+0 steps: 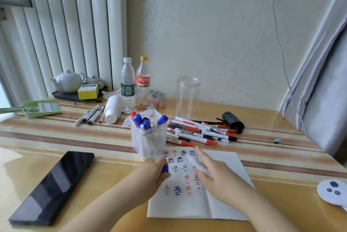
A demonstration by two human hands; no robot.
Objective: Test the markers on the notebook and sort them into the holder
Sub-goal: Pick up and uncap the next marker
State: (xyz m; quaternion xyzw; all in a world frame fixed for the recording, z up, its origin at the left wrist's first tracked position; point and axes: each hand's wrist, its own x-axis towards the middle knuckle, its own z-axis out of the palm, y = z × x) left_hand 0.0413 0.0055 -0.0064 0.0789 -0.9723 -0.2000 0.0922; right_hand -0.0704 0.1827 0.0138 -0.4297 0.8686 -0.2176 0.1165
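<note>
An open white notebook (pixel 225 184) lies near the table's front edge, its left page covered in blue, red and black test marks. My left hand (pixel 155 170) grips a blue marker cap (pixel 165 169) over the page's left side. My right hand (pixel 212 173) holds a blurred white marker body (pixel 196 163) above the page. A clear plastic holder (pixel 148 137) just behind the notebook contains several blue-capped and red-capped markers. A pile of loose markers (pixel 199 132) lies to the holder's right.
A black phone (pixel 54 184) lies at the front left. Three markers (pixel 92 115) sit at the back left by a white roll (pixel 112 109). Two bottles (pixel 135 83), a clear jar (pixel 186 96), a black bundle (pixel 232 121), a teapot (pixel 69 80) and a green dustpan (pixel 37 108) line the back.
</note>
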